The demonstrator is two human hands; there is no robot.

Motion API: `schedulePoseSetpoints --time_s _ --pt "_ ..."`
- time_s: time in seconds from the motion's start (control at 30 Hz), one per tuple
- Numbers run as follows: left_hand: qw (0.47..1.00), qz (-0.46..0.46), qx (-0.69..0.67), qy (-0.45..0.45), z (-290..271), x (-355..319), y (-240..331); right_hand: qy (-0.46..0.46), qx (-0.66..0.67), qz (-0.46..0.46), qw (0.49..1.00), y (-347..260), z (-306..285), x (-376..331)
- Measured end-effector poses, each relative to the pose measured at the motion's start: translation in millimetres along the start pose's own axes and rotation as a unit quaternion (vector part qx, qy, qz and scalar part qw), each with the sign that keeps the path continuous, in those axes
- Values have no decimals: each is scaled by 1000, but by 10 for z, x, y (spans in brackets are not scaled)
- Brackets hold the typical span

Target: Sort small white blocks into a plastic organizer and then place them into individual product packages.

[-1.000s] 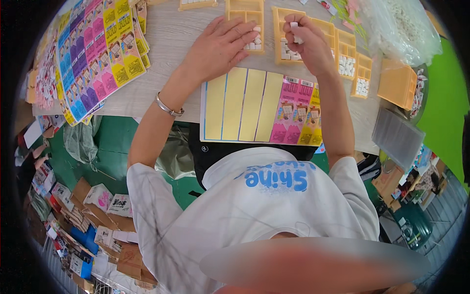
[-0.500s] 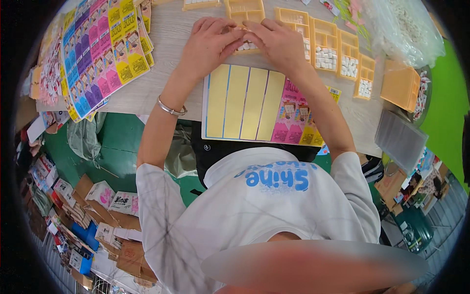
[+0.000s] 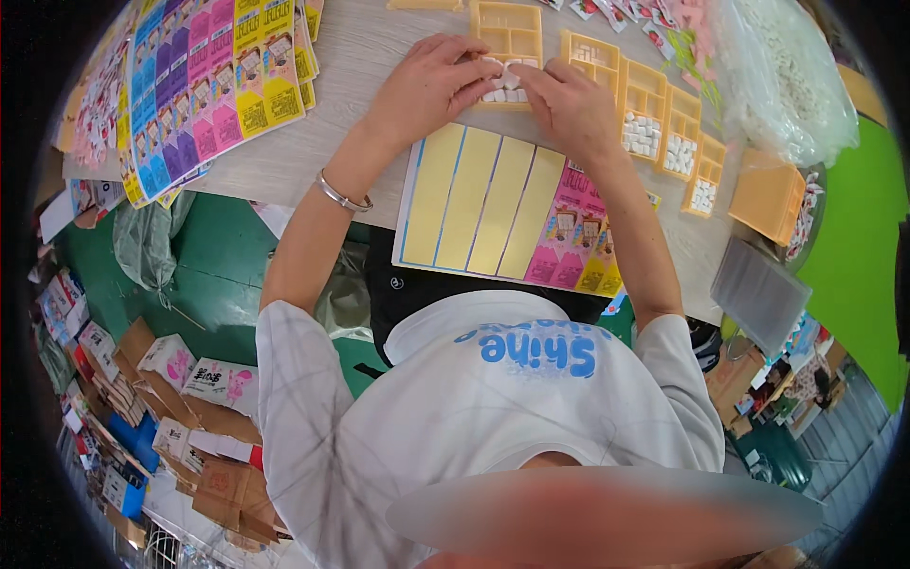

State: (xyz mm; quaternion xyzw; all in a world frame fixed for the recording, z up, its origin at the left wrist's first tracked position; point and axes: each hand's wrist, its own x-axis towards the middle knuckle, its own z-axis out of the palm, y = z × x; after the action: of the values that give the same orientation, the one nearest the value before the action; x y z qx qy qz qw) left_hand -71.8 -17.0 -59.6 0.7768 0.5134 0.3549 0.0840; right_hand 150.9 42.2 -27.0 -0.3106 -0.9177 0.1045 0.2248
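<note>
Pinching white pieces (image 3: 505,87), both hands' grip narrow, left hand (image 3: 431,85), right hand (image 3: 572,104), yellow tray (image 3: 510,33).

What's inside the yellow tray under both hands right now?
Small white pieces fill the near compartments of the yellow tray; the far ones look empty. The left hand and right hand cover its near edge.

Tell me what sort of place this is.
Probably a small packing or assembly workshop. Both hands, left hand and right hand, work at a yellow compartment tray of small white pieces on a table beside colourful printed card sheets, with stacked cartons on the green floor.
</note>
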Motion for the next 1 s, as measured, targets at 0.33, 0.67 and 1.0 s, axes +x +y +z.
schedulePoseSetpoints --time_s 0.33,0.67,1.0 --pt "999 -29 -18 9 -15 14 39 -28 7 15 999 6 -21 -5" --pt "972 -93 196 -90 153 -46 597 -74 447 277 848 195 -369 -135" --pt "974 -93 176 -109 140 -118 514 59 100 59 991 32 46 22"
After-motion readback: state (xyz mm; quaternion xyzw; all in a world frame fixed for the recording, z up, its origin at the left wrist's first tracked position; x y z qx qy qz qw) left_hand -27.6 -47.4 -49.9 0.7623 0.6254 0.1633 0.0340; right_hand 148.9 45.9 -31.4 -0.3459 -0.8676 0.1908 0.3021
